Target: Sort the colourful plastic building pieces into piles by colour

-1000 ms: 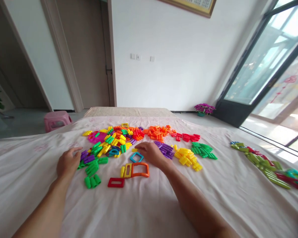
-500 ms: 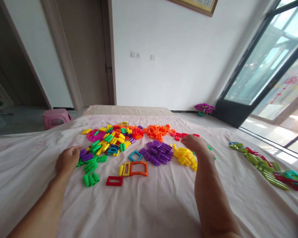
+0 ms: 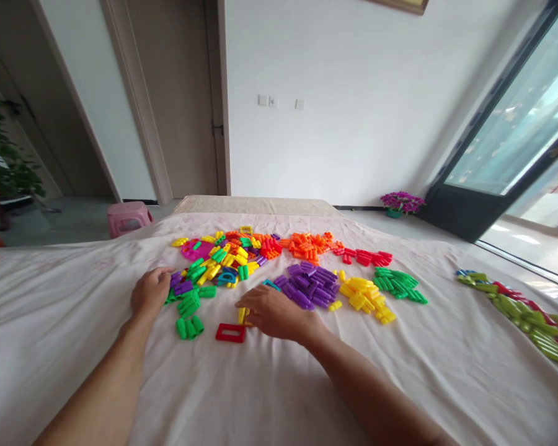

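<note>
My left hand [image 3: 151, 292] rests on the cloth at the left end of the mixed heap, fingers loosely spread beside purple blocks [image 3: 182, 286]. Green tube blocks [image 3: 189, 327] lie just to its right and below. My right hand [image 3: 276, 311] reaches over a yellow block [image 3: 241, 316], its fingers stretched out and pointing left and down. It covers most of the yellow and orange frame pieces; whether the fingertips touch them is hard to see. A red rectangular frame [image 3: 230, 332] lies in front of it, and a blue frame [image 3: 270, 284] shows partly behind.
Sorted piles of purple [image 3: 309, 285], yellow [image 3: 363, 296], green [image 3: 400, 284], orange [image 3: 309, 246] and red blocks [image 3: 372, 257] spread across the cloth [image 3: 279, 384]. Joined blocks [image 3: 516, 303] lie far right. A pink stool [image 3: 129, 218] stands beyond the left edge.
My right hand has swung left from beside the yellow pile to above the yellow and orange frames, uncovering the green pile. My left hand stays by the purple blocks. The view has turned slightly left.
</note>
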{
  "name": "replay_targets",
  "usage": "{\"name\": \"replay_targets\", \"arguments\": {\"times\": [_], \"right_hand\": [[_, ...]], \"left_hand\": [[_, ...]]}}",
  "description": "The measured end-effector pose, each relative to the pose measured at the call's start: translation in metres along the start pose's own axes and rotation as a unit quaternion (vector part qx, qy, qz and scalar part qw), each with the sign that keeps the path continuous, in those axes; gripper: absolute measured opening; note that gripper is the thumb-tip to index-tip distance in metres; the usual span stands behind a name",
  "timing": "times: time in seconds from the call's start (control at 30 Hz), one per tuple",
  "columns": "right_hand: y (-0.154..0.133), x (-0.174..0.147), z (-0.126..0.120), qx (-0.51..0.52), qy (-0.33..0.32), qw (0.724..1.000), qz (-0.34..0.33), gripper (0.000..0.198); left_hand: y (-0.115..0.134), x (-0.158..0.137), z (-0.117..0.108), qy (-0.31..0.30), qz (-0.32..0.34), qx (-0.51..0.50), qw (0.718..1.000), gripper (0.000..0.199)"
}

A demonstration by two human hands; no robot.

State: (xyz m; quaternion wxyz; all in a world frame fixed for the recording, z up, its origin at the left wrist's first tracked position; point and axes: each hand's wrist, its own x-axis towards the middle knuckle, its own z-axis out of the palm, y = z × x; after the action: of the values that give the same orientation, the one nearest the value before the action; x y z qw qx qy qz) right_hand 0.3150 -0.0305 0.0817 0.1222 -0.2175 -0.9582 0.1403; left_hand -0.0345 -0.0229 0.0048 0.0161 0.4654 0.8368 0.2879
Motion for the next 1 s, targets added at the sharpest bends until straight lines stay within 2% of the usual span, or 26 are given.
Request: {"name": "replay_targets", "arguments": {"times": [0.17,0.27,0.37,0.43,0.5,0.67,0.77,0.87,1.0], "right_hand": [[-0.004,0.002,0.021,-0.048,-0.013,0.999,0.017,0.021],[-0.005,0.002,0.024,-0.077,-0.007,0.996,0.04,0.02],[-0.006,0.002,0.02,-0.089,-0.007,0.996,0.031,0.016],[-0.005,0.002,0.008,-0.086,0.0,0.996,0.035,0.018],[-0.001,0.0,-0.011,-0.093,0.013,0.993,0.068,0.02],[0.026,-0.025,-0.073,-0.146,0.046,0.963,0.223,0.028],[0.048,-0.052,-0.103,-0.174,0.026,0.933,0.315,0.028],[0.07,-0.081,-0.119,-0.157,-0.025,0.909,0.384,0.024],[0.094,-0.108,-0.124,-0.13,-0.056,0.891,0.431,0.019]], "left_hand": [[0.0,0.0,0.0,-0.007,-0.014,-0.027,1.0,0.039],[-0.001,0.001,0.0,-0.019,-0.023,-0.02,0.999,0.04],[-0.002,0.002,0.0,-0.028,-0.021,-0.018,0.999,0.041],[-0.002,0.002,-0.001,-0.031,-0.022,-0.017,0.999,0.042],[-0.002,0.003,-0.001,-0.033,-0.023,-0.017,0.999,0.042],[-0.001,0.003,-0.002,-0.032,-0.02,-0.015,0.999,0.042],[-0.001,0.003,-0.002,-0.033,-0.026,-0.015,0.999,0.042],[-0.001,0.002,-0.002,-0.036,-0.025,-0.015,0.999,0.042],[-0.001,0.002,-0.002,-0.034,-0.024,-0.021,0.999,0.043]]}}
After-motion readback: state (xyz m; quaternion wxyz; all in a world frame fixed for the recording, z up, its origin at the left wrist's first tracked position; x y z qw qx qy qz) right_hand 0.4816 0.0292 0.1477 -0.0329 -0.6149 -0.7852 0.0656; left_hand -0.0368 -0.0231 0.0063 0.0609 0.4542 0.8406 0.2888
